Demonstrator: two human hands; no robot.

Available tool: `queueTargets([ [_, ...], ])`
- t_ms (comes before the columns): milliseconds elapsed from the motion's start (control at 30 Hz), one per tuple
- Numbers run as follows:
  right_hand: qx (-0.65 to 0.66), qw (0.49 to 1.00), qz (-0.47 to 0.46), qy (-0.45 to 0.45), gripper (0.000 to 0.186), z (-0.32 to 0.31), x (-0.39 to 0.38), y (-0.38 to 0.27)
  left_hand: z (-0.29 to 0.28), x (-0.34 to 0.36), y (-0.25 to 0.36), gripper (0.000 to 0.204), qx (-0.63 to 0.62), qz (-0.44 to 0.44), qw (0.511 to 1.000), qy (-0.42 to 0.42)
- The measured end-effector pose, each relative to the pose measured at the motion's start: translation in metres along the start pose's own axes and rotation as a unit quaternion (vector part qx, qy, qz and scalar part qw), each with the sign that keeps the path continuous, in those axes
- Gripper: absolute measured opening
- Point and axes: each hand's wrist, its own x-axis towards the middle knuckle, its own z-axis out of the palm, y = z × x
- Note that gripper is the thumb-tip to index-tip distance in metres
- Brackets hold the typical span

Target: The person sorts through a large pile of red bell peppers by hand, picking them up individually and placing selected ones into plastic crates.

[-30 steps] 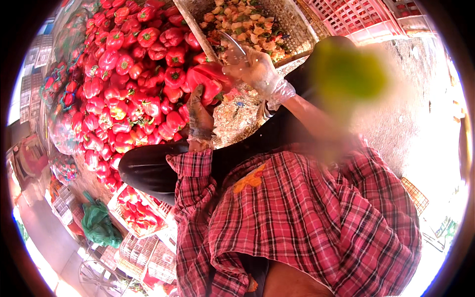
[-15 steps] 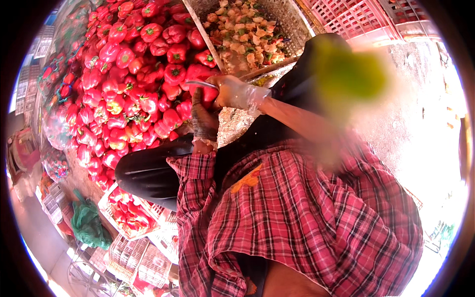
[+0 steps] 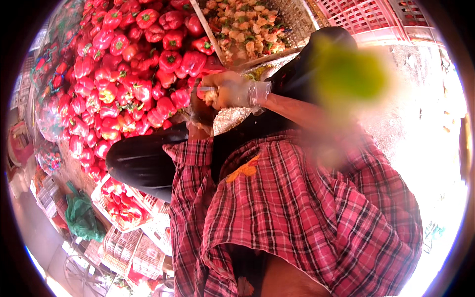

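Observation:
My gloved left hand (image 3: 200, 113) is closed round a red bell pepper (image 3: 212, 65), mostly hidden behind my other hand. My gloved right hand (image 3: 228, 90) grips a knife (image 3: 207, 88) and overlaps the left at the pepper; a pale bit, perhaps core, shows by the blade (image 3: 210, 99). Just beyond them is a grimy bin (image 3: 208, 30) of pale pepper cores and green stems (image 3: 255, 29). A large pile of red peppers (image 3: 118, 84) lies to the left of my hands.
My bent dark-clad legs (image 3: 141, 163) frame the work. Red plastic crates (image 3: 356, 17) stand at top right. Lower left are a crate of red peppers (image 3: 121, 205), a green mesh heap (image 3: 84, 215) and pale crates (image 3: 126, 250). A blurred yellow-green spot obscures part of the right side.
My right hand with the knife has come down and left from beside the bin onto the pepper in my left hand. The pepper is now more hidden, and a pale bit shows at the blade.

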Motion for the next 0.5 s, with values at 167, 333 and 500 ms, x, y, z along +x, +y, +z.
queueTargets([
  [167,0.139,0.987,-0.075,0.039,0.041,0.021,-0.007,0.001,0.094,-0.012,-0.023,0.077,0.261,-0.092,0.956,-0.097],
  [333,0.239,0.947,0.213,0.013,0.047,-0.05,-0.005,-0.044,0.086,-0.015,-0.01,0.048,0.159,0.043,0.986,-0.02],
  [500,-0.24,0.934,0.195,0.178,0.088,-0.093,0.011,-0.026,0.135,-0.019,-0.049,0.037,0.395,0.254,0.858,0.206],
])
